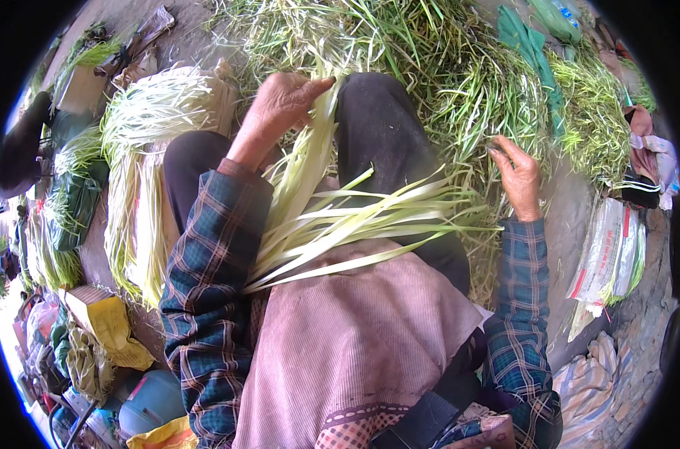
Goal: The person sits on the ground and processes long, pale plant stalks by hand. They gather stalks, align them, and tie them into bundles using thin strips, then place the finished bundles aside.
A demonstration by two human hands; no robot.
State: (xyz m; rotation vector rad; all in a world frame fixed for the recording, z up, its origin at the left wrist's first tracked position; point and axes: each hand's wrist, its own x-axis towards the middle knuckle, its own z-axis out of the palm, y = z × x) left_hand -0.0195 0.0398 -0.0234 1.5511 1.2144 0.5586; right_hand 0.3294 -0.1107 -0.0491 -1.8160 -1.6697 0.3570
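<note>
A bundle of long, pale yellow-green leaves (317,153) slants between the person's knees, its lower end by the left sleeve. Loose strands (385,209) fan rightward across the lap, over the upper edge of a pink cloth (355,329). The left hand (289,101) has its grip clamped around the bundle's upper part. The right hand (518,176) is raised well apart, thumb and forefinger bent close; whether that grip pinches anything, I cannot tell. Beyond the knees spreads a green leaf heap (474,90); left stands a pale leaf stack (160,105).
</note>
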